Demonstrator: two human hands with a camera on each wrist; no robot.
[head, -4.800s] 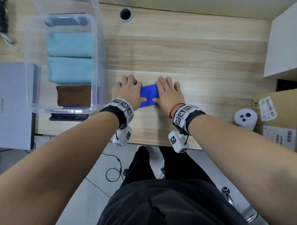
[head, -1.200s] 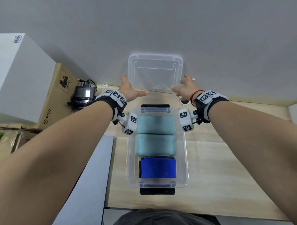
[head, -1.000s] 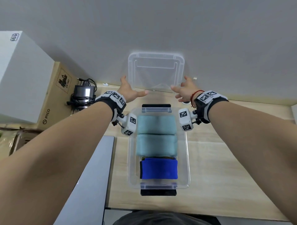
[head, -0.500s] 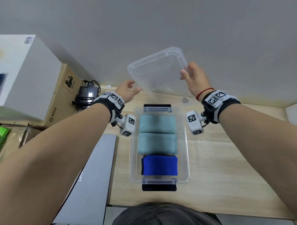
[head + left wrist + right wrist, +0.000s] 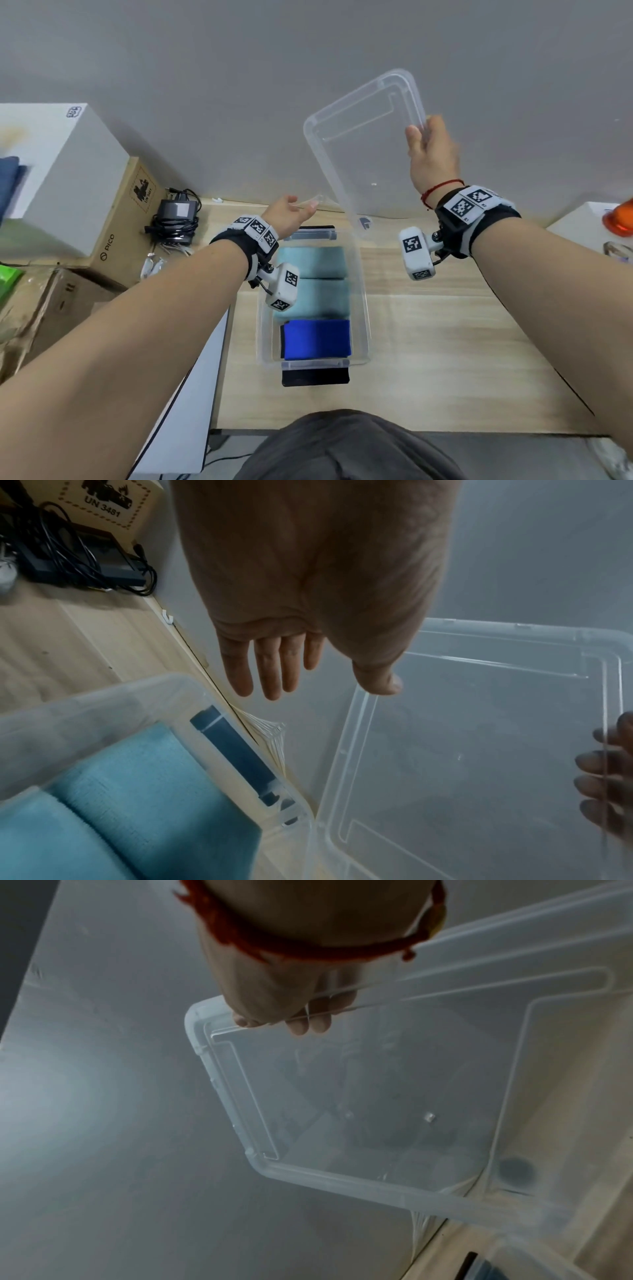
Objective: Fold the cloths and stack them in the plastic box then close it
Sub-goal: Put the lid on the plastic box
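Gripping one long edge of the clear lid point(image 5: 363, 150) with curled fingers, the right hand point(image 5: 430, 157) holds it tilted in the upper right of the frame. The left hand point(image 5: 289, 214), fingers straight and relaxed, has its thumb at the lid's lower corner. The open box point(image 5: 363, 308), centre frame, holds the folded cloths point(image 5: 315, 274). The lid looks light, stiff and smooth (likely slippery), best held by two opposite edges.

three folded cloths point(image 5: 313, 301) lie in a row in the box point(image 5: 365, 329); the lid point(image 5: 363, 150) is above its far end; a charger point(image 5: 176, 219) lies left of the box.
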